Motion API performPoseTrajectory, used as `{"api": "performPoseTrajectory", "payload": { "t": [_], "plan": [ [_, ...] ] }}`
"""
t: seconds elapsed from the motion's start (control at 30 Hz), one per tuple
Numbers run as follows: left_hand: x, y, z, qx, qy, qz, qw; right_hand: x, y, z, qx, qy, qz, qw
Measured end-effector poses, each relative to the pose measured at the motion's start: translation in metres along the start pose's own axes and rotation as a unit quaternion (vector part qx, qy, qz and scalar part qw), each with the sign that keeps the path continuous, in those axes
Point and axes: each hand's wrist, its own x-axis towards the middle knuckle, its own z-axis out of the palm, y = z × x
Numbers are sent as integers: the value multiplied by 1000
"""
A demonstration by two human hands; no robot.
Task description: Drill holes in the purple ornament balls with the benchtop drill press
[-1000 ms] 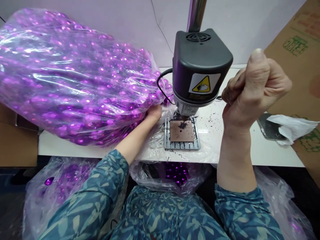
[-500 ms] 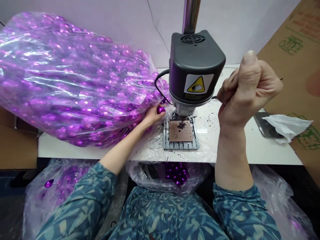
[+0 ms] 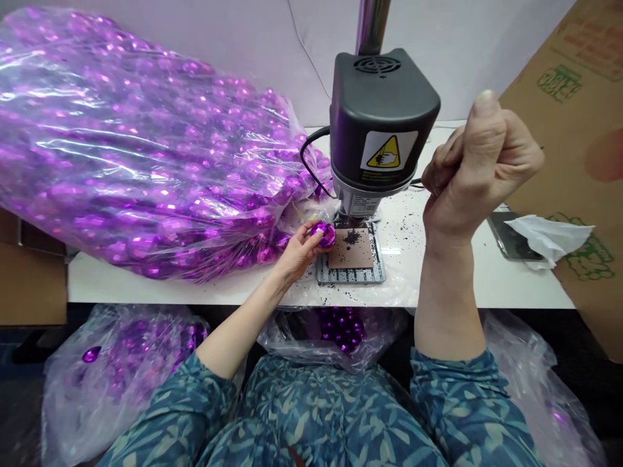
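Note:
My left hand (image 3: 299, 253) pinches a shiny purple faceted ball (image 3: 323, 234) between thumb and fingers, at the left edge of the drill press's grey base plate (image 3: 350, 277). A brown square board (image 3: 364, 258) with a small dark hole lies on that plate, strewn with dark shavings (image 3: 352, 237). Above it hangs the black motor head of the drill press (image 3: 384, 97), which hides the drill bit. On the right, my right hand (image 3: 479, 162) is closed in a raised fist around the press's handle, a dark rod (image 3: 416, 183) mostly hidden by the fingers.
A big clear bag of purple balls (image 3: 160, 162) lies left on the white table (image 3: 516, 292). Below the edge hang an open bag with purple balls (image 3: 343, 329) and another bag (image 3: 121, 363). A phone (image 3: 509, 237), white tissue (image 3: 552, 240) and cardboard box (image 3: 574, 149) are right.
My left hand has come out from the bag's mouth with the purple ball, moving right and toward me to the base plate. The right fist stays nearly in place; the view shifted slightly.

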Motion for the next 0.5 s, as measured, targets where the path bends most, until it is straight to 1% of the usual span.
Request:
{"api": "performPoseTrajectory", "payload": {
  "t": [0.07, 0.1, 0.23, 0.3, 0.5],
  "plan": [
    [5, -10, 3, 26, 10, 27, 999, -1, 0, -1, -13, -7, -1, 1000],
    [8, -15, 4, 42, 6, 42, 998, -2, 0, -2, -13, -8, -4, 1000],
    [16, -27, 4, 117, -38, 89, 988, -3, 1, -2, -4, -6, -11, 1000],
    [18, -31, 3, 153, -48, 105, 981, -3, 3, -1, -12, -4, -14, 1000],
    [23, -40, 5, 251, -31, 141, 957, -3, 4, -2, -53, -12, -16, 998]
  ]
}}
